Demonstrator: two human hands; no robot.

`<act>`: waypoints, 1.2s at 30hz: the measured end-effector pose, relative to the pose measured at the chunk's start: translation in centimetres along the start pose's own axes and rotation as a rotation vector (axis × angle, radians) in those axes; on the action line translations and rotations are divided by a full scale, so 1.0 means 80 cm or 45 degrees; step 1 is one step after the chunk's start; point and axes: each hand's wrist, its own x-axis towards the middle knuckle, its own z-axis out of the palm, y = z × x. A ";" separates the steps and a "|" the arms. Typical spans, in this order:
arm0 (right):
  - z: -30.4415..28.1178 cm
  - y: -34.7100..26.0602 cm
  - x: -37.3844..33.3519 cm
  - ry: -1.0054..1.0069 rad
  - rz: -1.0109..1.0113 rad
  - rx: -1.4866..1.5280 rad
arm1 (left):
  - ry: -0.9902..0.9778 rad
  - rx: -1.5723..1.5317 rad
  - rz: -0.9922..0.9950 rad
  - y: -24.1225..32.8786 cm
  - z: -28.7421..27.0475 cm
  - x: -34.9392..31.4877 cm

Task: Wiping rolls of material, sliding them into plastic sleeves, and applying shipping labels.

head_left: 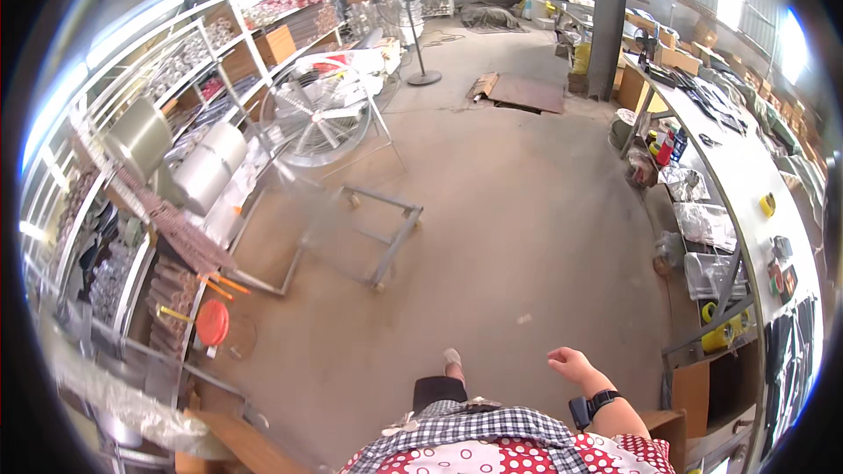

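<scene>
My right hand point(572, 365) is held out over the bare concrete floor point(492, 237), at the lower right of my body. Its fingers are loosely bent, with the thumb a little apart, and nothing shows in them. A black wrist strap with a small dark box point(580, 412) sits on that wrist. No object touches the hand; the long white-topped worktable point(702, 158) stands to its right. My left hand is out of the picture. Below me show a checked apron point(448, 426) over red dotted clothing and one foot point(452, 358).
Racks of rolls point(189, 70) line the left side. A large floor fan point(320, 118) and a low metal frame point(386, 246) stand nearby. Farther off are a pedestal fan point(421, 77), a floor board point(527, 92) and a dark column point(608, 26). A red stool point(212, 322) is at left.
</scene>
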 end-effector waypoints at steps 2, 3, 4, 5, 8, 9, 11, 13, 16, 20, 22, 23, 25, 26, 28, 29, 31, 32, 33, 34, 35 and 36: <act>-0.017 0.009 0.060 0.083 0.065 -0.085 | 0.033 0.013 0.043 0.069 -0.057 0.053; -0.017 0.050 0.085 0.168 0.116 -0.190 | 0.058 0.046 0.065 0.098 -0.095 0.078; -0.019 0.098 0.104 0.360 0.334 -0.119 | 0.096 0.154 0.112 0.132 -0.134 0.107; -0.025 0.125 0.103 0.371 0.563 -0.087 | 0.158 0.328 0.184 0.168 -0.186 0.135; -0.091 0.125 0.058 0.122 0.838 0.456 | 0.314 0.766 0.283 0.336 -0.331 0.192; -0.098 0.188 0.044 0.100 0.545 0.355 | 0.307 -0.314 0.487 0.439 -0.402 0.197; -0.104 0.218 0.065 0.334 1.166 0.225 | 0.272 -1.286 0.729 0.591 -0.511 0.192; -0.125 0.180 0.098 0.295 1.389 0.199 | 0.287 -1.167 0.948 0.700 -0.588 0.203; -0.152 0.122 0.208 0.215 1.395 0.084 | 0.254 -1.138 1.032 0.821 -0.658 0.227; -0.205 0.093 0.457 -0.105 0.606 -0.872 | 0.144 -1.222 0.697 0.873 -0.678 0.291; -0.241 0.064 0.629 0.029 0.226 -1.194 | 0.111 -1.170 0.581 0.890 -0.701 0.310; -0.273 -0.014 0.710 0.144 0.132 -0.584 | 0.144 -1.153 0.494 0.884 -0.706 0.314; -0.298 -0.204 0.827 0.519 0.420 0.326 | 0.166 -1.164 0.392 0.895 -0.732 0.329; -0.307 -0.258 0.881 0.528 0.255 0.344 | 0.160 -1.277 0.347 0.908 -0.749 0.341; -0.322 -0.348 0.972 0.497 0.076 0.346 | 0.168 -1.422 0.276 0.931 -0.780 0.372; -0.325 -0.380 1.009 0.377 -0.026 0.282 | 0.198 -1.532 0.199 0.938 -0.789 0.389; -0.323 -0.438 1.063 0.206 -0.179 0.215 | 0.234 -1.651 0.099 0.957 -0.816 0.429; -0.318 -0.434 1.083 0.213 -0.131 0.107 | 0.228 -1.724 -0.023 0.974 -0.827 0.447; -0.315 -0.423 1.113 0.226 -0.099 0.005 | 0.230 -1.801 -0.130 0.995 -0.857 0.479; -0.314 -0.380 1.141 0.236 -0.054 -0.138 | 0.148 -1.882 -0.034 1.012 -0.887 0.526; -0.307 -0.379 1.147 0.228 0.213 0.062 | 0.067 -1.977 0.031 1.018 -0.893 0.559; -0.310 -0.385 1.139 0.188 0.459 0.272 | 0.122 -1.911 -0.050 1.061 -0.933 0.570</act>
